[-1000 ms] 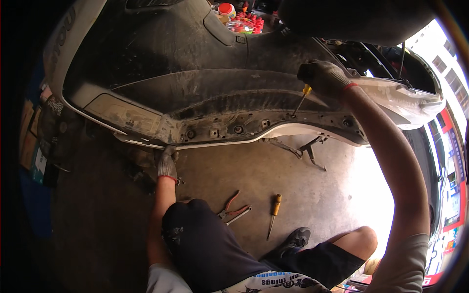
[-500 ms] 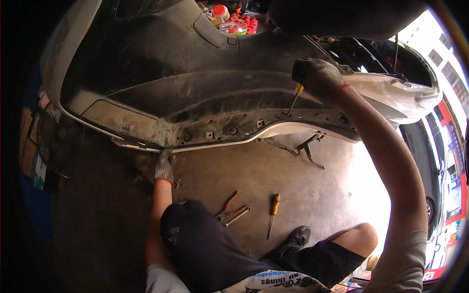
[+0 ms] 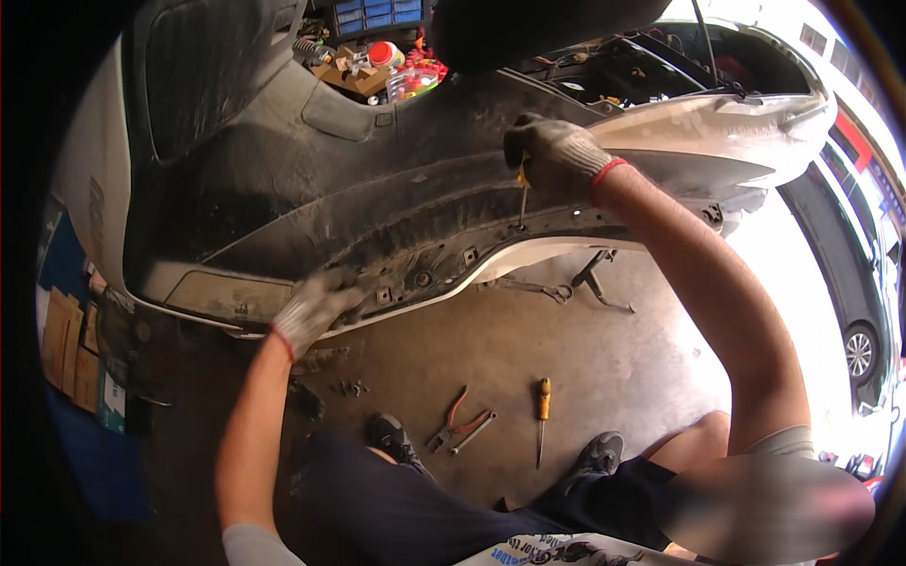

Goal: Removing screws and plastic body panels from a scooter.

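A large, dusty, dark vehicle body panel (image 3: 377,179) with a pale rim spreads out in front of me. My right hand (image 3: 564,158), in a grey work glove, is closed round the yellow handle of a screwdriver (image 3: 524,203). Its shaft points down, the tip at the strip of holes and clips along the panel's near edge. My left hand (image 3: 316,309), also gloved, is over that edge farther left. Its fingers are stretched toward the strip, slightly smeared by motion, and nothing shows in them.
On the concrete floor lie red-handled pliers (image 3: 460,420), a wrench (image 3: 472,435), another yellow screwdriver (image 3: 544,412) and several small metal parts (image 3: 351,388). Metal stands (image 3: 596,280) show beyond the panel's edge. Cardboard boxes (image 3: 64,344) are at left, a dark car (image 3: 830,274) at right.
My left hand has left the outer rim and come up over the panel's edge, its fingers now extended. The view has shifted; the right hand still holds the screwdriver upright against the strip.
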Demonstrator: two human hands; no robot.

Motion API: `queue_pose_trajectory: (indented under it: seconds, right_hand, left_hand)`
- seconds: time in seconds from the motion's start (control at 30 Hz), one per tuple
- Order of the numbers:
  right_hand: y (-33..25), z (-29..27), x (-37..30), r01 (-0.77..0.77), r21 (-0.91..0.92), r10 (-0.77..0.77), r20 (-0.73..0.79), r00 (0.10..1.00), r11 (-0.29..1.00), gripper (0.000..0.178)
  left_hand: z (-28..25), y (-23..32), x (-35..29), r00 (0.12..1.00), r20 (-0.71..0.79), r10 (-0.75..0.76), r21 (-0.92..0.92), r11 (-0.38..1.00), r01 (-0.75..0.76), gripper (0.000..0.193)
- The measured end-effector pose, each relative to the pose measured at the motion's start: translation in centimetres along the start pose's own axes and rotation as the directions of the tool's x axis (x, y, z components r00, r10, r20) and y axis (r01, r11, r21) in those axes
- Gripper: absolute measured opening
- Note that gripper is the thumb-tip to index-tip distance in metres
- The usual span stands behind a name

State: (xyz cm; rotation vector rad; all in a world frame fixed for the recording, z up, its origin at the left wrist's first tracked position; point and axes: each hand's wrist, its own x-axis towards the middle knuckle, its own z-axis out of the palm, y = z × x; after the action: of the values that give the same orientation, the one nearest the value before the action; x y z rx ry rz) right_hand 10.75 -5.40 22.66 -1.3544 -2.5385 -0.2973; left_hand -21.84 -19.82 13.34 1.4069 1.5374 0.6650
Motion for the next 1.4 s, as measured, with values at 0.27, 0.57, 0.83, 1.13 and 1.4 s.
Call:
queue_pose_trajectory:
  seconds: [0.27, 0.57, 0.83, 1.13, 1.4]
  right_hand:
    - [0.4, 0.2, -9.1, 0.044, 0.099, -0.037, -0.066, 0.997, 0.994, 0.023]
    - [3.5, 3.6, -16.7, 0.083, 0.246, -0.029, -0.215, 0.976, 0.966, 0.021]
    - [6.9, 1.1, -21.0, -0.045, 0.436, 0.162, -0.233, 0.959, 0.899, 0.014]
    - [8.7, 6.4, -23.1, -0.321, 0.524, 0.253, 0.199, 0.947, 0.789, 0.023]
    - [8.6, 9.3, -23.3, -0.436, 0.396, 0.212, 0.495, 0.842, 0.808, 0.021]
  left_hand:
    - [13.5, 4.9, 14.2, 0.887, 0.149, 0.437, 0.809, 0.462, -0.363, 0.032]
    - [20.5, 1.6, 20.3, 0.791, -0.142, 0.596, 0.718, 0.612, -0.331, 0.04]
    - [21.0, 3.1, 21.2, 0.805, -0.2, 0.558, 0.527, 0.754, -0.392, 0.031]
    - [23.4, 1.1, 19.5, 0.569, -0.553, 0.608, 0.506, 0.788, -0.35, 0.028]
    - [33.0, -15.6, 12.7, 0.828, -0.56, -0.019, 0.125, 0.986, 0.107, 0.021]
